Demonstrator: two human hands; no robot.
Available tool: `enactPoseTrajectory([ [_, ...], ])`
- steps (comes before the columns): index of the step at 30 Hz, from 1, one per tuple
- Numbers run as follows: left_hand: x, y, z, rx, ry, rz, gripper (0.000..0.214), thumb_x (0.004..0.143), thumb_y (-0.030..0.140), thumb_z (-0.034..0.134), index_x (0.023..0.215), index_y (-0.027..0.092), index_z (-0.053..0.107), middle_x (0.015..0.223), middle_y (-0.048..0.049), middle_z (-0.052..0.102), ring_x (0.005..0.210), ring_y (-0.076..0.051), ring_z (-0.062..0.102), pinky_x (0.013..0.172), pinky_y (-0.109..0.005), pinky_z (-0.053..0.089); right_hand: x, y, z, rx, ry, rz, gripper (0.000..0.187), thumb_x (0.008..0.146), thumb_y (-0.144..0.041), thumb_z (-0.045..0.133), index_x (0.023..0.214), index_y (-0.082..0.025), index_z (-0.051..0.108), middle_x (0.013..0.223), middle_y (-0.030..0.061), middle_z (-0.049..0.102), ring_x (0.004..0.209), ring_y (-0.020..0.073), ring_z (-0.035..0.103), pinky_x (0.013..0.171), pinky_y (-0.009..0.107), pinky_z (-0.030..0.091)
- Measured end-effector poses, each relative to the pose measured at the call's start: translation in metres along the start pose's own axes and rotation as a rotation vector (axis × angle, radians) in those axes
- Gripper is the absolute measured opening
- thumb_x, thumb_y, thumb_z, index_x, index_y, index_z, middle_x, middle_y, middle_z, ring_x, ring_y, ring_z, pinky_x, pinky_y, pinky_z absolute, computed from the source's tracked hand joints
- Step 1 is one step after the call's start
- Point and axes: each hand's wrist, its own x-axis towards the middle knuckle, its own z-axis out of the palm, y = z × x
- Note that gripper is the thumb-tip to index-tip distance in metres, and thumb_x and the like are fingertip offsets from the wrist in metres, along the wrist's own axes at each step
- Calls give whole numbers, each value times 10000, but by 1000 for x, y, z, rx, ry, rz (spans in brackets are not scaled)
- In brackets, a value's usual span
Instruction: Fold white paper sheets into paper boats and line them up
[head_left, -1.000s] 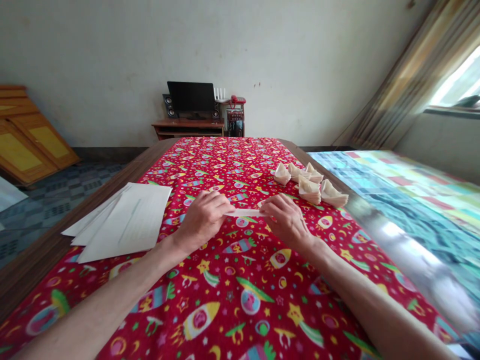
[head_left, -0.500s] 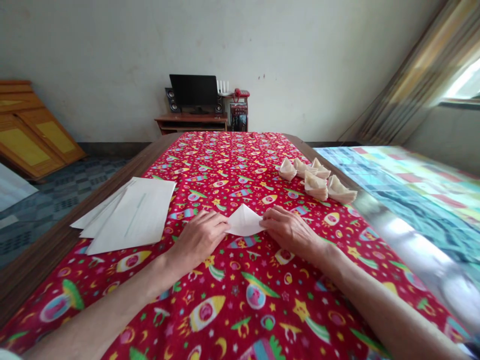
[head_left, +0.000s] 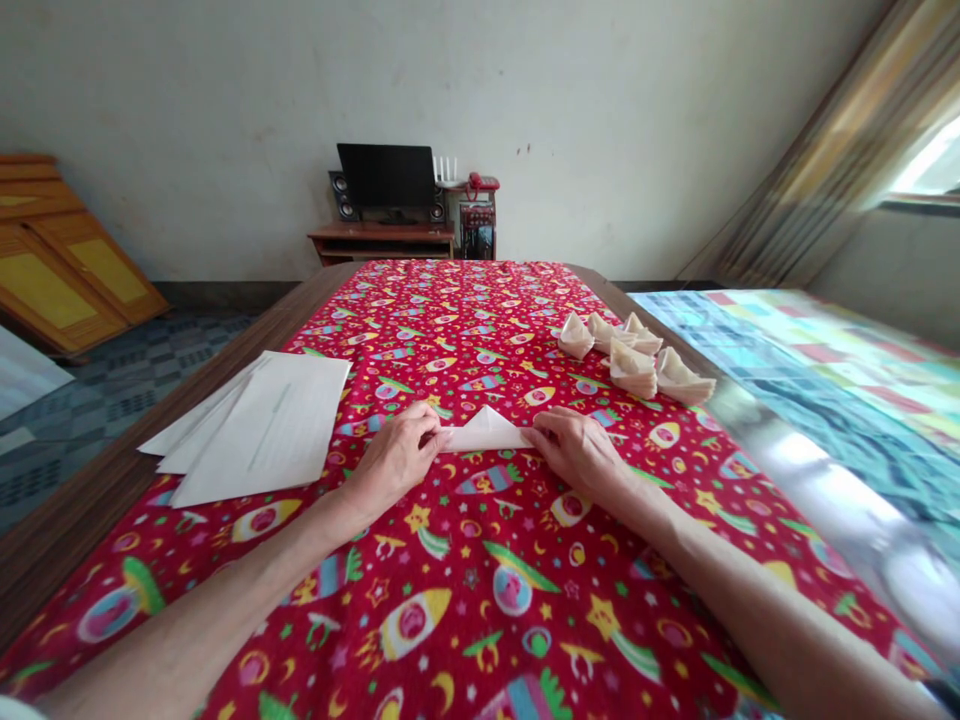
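A folded white paper triangle (head_left: 486, 432) lies on the red patterned tablecloth (head_left: 480, 600) between my hands. My left hand (head_left: 394, 455) pinches its left corner with curled fingers. My right hand (head_left: 577, 450) presses and pinches its right corner. The paper's point faces away from me and its long edge faces me. Both forearms rest low over the cloth.
A stack of plain white sheets (head_left: 259, 425) lies to the left near the wooden table edge (head_left: 97, 490). Several folded paper boats (head_left: 634, 362) sit at the far right. A bed with a colourful cover (head_left: 825, 400) runs along the right side.
The paper went from a narrow strip to a spread triangle, and now lies flatter and lower. Both hands stayed at its two ends.
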Motion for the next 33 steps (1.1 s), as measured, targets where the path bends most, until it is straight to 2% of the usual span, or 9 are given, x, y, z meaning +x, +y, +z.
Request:
enactPoseTrajectory([
  [11,2,-1,5,49,0,-28,228,848,228,550,638,167,486,754,-1,496,637,-110,519,600,-233,425,4,-9,-4,-212,-101,56,260,917,-354,470,753,-200,600,746,20,610,622,124,522,543,255,240],
  [14,2,2,5,98,34,-26,32,832,198,568,820,172,554,860,-24,538,770,-158,568,667,-268,471,7,-9,-5,-228,-132,64,255,917,-365,469,785,-197,609,777,27,621,653,129,541,552,252,248],
  [16,2,9,3,162,50,37,221,836,155,553,1054,189,552,1023,-54,555,943,-198,566,790,-321,485,8,-11,-6,-231,-147,66,249,916,-362,473,792,-197,611,794,29,626,668,130,548,557,251,252],
  [18,3,18,1,223,1,158,339,865,110,493,1186,217,520,1148,-63,554,1065,-212,532,913,-369,449,8,-12,-7,-230,-159,70,242,914,-353,480,787,-197,613,800,30,629,679,130,553,560,249,253],
  [21,4,33,0,246,-145,341,333,910,84,396,1184,200,546,1182,-49,596,1125,-188,523,1017,-381,386,8,-13,-8,-221,-157,77,237,909,-348,490,773,-194,609,791,30,630,686,129,553,563,246,254],
  [23,3,41,2,235,-206,401,354,923,82,357,1217,171,532,1219,-57,597,1169,-166,512,1083,-375,328,7,-13,-9,-215,-145,74,238,910,-346,487,768,-194,603,786,29,629,676,125,547,557,245,247],
  [25,0,46,6,230,-217,389,357,942,129,346,1260,149,505,1270,-79,574,1207,-162,498,1107,-365,304,7,-13,-8,-214,-129,70,240,913,-339,481,760,-193,595,781,26,627,662,122,539,551,246,237],
  [29,-8,52,10,243,-259,329,432,970,329,344,1339,120,423,1403,-126,444,1318,-213,383,1096,-379,322,5,-12,-8,-213,-118,76,223,906,-320,494,750,-189,585,769,25,623,653,125,527,557,248,248],
  [33,-10,54,10,257,-295,318,447,977,344,322,1378,150,361,1441,-123,386,1348,-222,331,1101,-412,305,3,-19,-8,-243,-23,56,105,879,-239,527,914,-161,588,893,66,621,769,171,533,627,263,325],
])
